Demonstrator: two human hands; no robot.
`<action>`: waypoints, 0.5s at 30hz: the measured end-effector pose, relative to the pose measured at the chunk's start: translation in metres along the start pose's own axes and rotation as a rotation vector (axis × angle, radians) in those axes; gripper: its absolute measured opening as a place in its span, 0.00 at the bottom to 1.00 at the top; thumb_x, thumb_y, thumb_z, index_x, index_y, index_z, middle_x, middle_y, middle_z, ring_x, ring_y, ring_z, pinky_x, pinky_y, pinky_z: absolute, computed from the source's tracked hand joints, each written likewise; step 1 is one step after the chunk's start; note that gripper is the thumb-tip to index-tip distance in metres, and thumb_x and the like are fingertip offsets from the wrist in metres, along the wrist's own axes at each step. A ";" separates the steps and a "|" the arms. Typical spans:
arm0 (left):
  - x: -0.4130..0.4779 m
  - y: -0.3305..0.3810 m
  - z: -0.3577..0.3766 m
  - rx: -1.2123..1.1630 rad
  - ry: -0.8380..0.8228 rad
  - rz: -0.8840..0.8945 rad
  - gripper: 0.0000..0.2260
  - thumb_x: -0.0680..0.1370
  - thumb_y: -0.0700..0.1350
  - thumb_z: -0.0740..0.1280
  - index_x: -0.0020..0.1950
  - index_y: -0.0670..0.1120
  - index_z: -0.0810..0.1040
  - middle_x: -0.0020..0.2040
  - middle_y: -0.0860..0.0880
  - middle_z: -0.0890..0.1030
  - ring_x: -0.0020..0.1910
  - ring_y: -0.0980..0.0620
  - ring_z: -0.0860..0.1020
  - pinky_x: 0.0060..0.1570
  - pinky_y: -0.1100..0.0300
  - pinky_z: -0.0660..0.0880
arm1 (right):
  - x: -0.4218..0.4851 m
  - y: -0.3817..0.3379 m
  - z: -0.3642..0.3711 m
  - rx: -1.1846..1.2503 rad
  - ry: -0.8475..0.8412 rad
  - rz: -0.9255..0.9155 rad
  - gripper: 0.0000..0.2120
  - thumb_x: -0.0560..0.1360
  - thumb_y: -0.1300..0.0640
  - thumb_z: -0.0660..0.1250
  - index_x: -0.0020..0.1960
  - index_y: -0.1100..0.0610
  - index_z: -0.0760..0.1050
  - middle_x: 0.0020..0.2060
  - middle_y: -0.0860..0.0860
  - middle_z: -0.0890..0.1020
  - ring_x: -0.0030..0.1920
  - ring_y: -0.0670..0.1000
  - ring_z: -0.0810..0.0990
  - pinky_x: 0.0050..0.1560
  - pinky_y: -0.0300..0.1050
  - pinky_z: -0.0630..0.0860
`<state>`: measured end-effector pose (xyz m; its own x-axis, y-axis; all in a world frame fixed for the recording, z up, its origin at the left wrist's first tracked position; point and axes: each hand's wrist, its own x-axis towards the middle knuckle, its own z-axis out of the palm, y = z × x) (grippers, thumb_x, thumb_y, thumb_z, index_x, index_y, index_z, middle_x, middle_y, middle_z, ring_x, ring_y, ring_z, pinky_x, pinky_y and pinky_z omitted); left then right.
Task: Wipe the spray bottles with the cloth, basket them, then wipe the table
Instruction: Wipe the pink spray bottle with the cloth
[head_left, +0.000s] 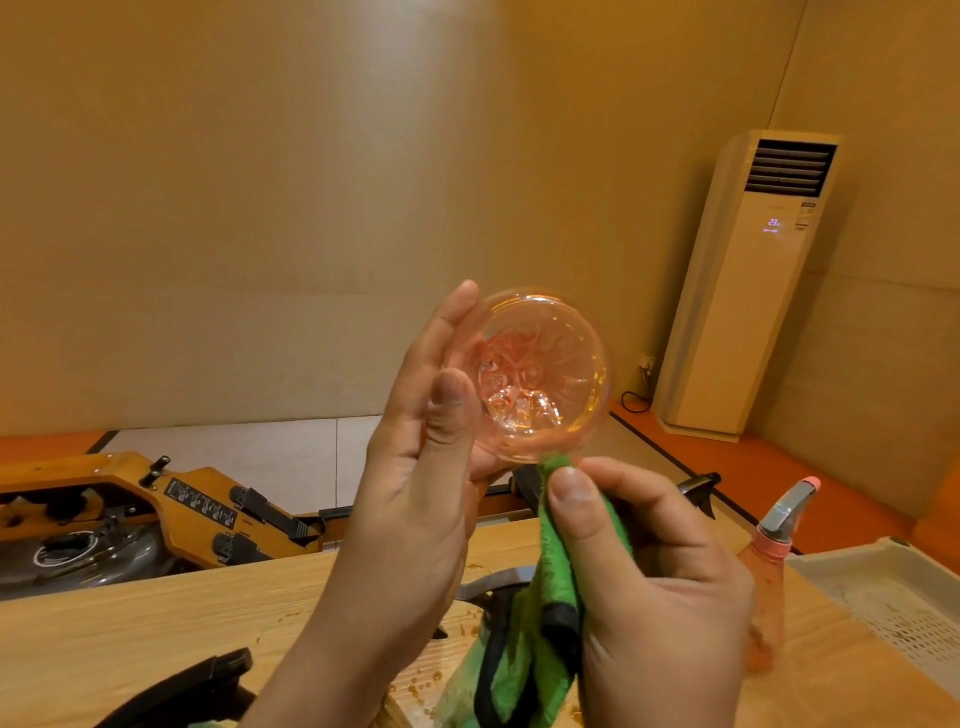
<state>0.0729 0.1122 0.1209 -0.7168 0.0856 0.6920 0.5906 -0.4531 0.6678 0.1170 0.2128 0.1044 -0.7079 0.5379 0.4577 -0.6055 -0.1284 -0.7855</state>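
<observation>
My left hand (426, 467) holds a clear pink-tinted spray bottle (540, 379) up in the air, its round base turned toward me. My right hand (649, 587) grips a green cloth (550, 597) with a black edge, and the cloth's tip touches the lower rim of the bottle's base. A second spray bottle (769, 561) with a grey trigger and pink nozzle stands on the wooden table (156, 639) to the right. The white perforated basket (893, 597) sits at the table's right edge.
Orange droplets (421, 680) are spattered on the table under my hands. A dark object (197, 686) lies at the near left edge. A wooden rowing machine (130, 519) stands behind the table, and a tall air conditioner (748, 280) stands in the far right corner.
</observation>
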 end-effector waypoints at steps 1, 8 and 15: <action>0.000 0.000 0.000 -0.005 0.001 0.000 0.21 0.78 0.58 0.61 0.72 0.64 0.74 0.76 0.52 0.74 0.71 0.33 0.75 0.64 0.39 0.77 | -0.002 -0.001 0.001 0.008 -0.014 0.005 0.02 0.62 0.61 0.75 0.34 0.55 0.85 0.29 0.52 0.84 0.24 0.44 0.81 0.24 0.33 0.75; 0.001 0.000 -0.001 0.022 -0.005 0.008 0.21 0.79 0.57 0.61 0.73 0.63 0.73 0.75 0.52 0.75 0.72 0.38 0.75 0.66 0.43 0.77 | 0.014 -0.007 -0.004 -0.011 0.034 -0.110 0.06 0.63 0.48 0.75 0.40 0.45 0.87 0.37 0.49 0.87 0.37 0.46 0.85 0.37 0.36 0.80; -0.004 -0.006 -0.003 0.132 -0.053 -0.024 0.20 0.78 0.62 0.60 0.70 0.68 0.74 0.74 0.51 0.75 0.74 0.42 0.72 0.70 0.39 0.71 | 0.043 -0.020 -0.010 -0.061 -0.037 -0.236 0.04 0.70 0.51 0.75 0.44 0.49 0.86 0.41 0.50 0.88 0.42 0.49 0.86 0.43 0.39 0.81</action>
<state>0.0709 0.1123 0.1134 -0.7130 0.1434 0.6864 0.6194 -0.3301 0.7123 0.1024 0.2468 0.1361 -0.5630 0.5162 0.6455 -0.7332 0.0485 -0.6783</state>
